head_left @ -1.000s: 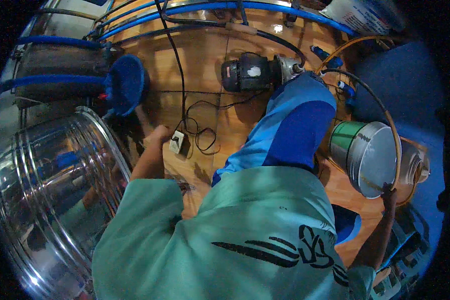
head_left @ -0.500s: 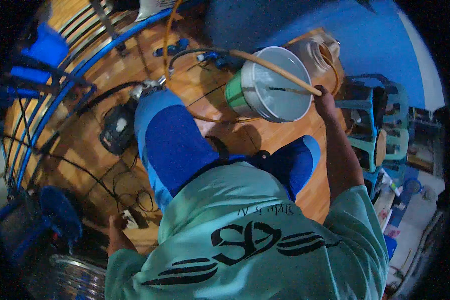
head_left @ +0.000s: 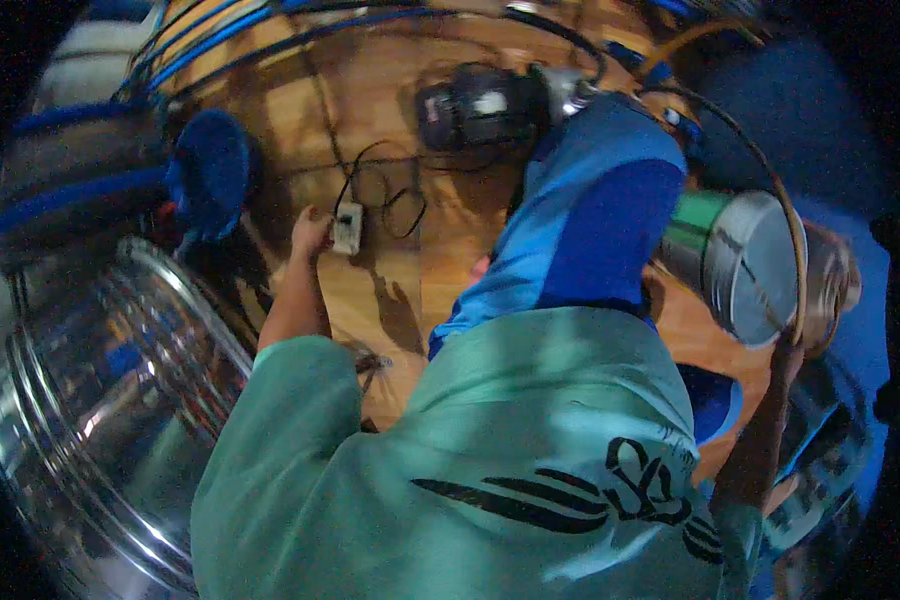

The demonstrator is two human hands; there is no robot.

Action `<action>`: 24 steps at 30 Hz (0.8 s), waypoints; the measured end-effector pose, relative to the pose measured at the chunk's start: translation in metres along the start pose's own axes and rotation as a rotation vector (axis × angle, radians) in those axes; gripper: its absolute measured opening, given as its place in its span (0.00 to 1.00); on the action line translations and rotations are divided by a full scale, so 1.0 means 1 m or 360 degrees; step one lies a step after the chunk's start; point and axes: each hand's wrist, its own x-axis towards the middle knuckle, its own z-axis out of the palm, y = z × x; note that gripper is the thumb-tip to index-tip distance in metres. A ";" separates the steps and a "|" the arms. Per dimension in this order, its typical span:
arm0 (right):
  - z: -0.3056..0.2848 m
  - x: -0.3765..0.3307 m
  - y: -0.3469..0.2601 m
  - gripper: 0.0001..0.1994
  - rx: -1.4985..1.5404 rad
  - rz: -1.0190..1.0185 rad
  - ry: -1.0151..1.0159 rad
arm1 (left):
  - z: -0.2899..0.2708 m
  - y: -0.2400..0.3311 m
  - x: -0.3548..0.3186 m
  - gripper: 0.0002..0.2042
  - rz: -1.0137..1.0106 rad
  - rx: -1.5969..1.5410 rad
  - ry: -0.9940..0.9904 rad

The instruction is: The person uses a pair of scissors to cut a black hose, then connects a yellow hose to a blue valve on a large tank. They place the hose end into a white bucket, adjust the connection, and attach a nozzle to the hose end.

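Note:
My left hand [head_left: 310,233] reaches down to the wooden floor and grips the left side of a small white switch box [head_left: 347,228] with a black cable [head_left: 390,190] looping off it. My right hand [head_left: 788,352] is closed around a thin curved brown hose [head_left: 782,215] that arcs over a steel canister with a green band [head_left: 740,268]. My knee in blue trousers [head_left: 595,215] lies between the two hands. My teal shirt [head_left: 530,450] fills the lower middle and hides the right forearm's lower part.
A large clear plastic water jug [head_left: 100,400] lies at the left. A blue round cap [head_left: 210,178] sits above it. A black motor [head_left: 480,105] stands at the top centre among blue pipes [head_left: 220,45]. The wooden floor [head_left: 410,300] shows between the jug and my knee.
The view swung far round half a second ago and has swung back. Both hands stay on the same things: the left at the switch box, the right on the hose.

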 end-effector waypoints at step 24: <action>-0.010 0.074 0.059 0.08 -0.0240 -0.1089 -0.0522 | 0.058 -0.038 -0.065 0.41 -0.0315 0.0295 -0.0571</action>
